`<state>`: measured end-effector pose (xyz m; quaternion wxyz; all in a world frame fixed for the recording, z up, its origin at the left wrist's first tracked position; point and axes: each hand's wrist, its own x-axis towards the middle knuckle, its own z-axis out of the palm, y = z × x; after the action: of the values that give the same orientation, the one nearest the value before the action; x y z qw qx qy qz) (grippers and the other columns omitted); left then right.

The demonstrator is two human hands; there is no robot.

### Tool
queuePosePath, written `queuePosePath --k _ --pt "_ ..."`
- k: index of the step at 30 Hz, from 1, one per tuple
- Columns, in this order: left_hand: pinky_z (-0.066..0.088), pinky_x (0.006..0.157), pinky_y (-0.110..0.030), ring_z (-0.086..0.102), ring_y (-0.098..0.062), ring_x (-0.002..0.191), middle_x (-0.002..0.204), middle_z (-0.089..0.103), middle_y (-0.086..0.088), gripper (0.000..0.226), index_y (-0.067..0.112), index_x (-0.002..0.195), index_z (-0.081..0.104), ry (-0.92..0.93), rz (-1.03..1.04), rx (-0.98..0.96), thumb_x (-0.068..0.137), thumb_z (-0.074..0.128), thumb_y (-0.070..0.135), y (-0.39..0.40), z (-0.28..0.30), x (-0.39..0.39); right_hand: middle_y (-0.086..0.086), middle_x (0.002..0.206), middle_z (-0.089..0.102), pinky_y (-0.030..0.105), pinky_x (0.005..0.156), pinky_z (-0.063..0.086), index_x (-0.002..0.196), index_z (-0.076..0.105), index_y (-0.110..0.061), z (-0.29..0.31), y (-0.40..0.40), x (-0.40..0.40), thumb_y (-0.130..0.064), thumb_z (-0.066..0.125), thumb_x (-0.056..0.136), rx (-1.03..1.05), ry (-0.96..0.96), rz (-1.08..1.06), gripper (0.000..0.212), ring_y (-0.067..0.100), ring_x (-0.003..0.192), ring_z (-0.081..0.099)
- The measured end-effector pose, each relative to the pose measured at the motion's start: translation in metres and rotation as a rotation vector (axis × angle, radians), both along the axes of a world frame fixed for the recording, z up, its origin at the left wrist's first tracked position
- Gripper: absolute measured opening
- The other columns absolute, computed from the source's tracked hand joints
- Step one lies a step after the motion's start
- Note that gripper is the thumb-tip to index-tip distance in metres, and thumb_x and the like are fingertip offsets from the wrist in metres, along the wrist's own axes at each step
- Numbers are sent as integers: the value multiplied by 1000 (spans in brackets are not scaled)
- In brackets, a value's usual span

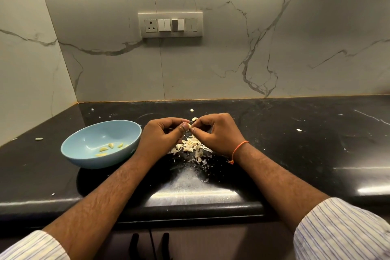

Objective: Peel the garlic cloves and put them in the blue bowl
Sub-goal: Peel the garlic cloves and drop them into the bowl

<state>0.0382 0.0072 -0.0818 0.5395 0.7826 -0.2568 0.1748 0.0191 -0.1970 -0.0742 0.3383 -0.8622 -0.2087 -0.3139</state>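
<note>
Both my left hand (166, 133) and right hand (213, 131) pinch one small, light, slippery garlic clove (190, 126) right of the shallow blue plastic bowl (84, 133); its papery skin tears best from the tip.

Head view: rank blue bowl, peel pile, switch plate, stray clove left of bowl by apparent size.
1. blue bowl
2. switch plate, though it is farther back
3. peel pile
4. stray clove
</note>
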Motion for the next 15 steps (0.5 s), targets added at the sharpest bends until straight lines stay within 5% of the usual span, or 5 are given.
queuePosePath --k 8,15 --pt "65 79 -35 79 -9 83 90 82 9 33 21 107 84 -102 -37 48 83 81 44 -1 2 -7 -13 73 75 18 61 51 89 84 -27 0 2 0 -33 76 89 -25 8 -144 10 2 67 68" --pt "56 65 -20 74 -6 66 76 79 10 16 22 110 82 -62 48 16 94 78 24 0 0 1 -13 73 75 22 65 57 84 83 -25 1 3 -2 -26 76 89 -4 28 -33 9 3 68 70"
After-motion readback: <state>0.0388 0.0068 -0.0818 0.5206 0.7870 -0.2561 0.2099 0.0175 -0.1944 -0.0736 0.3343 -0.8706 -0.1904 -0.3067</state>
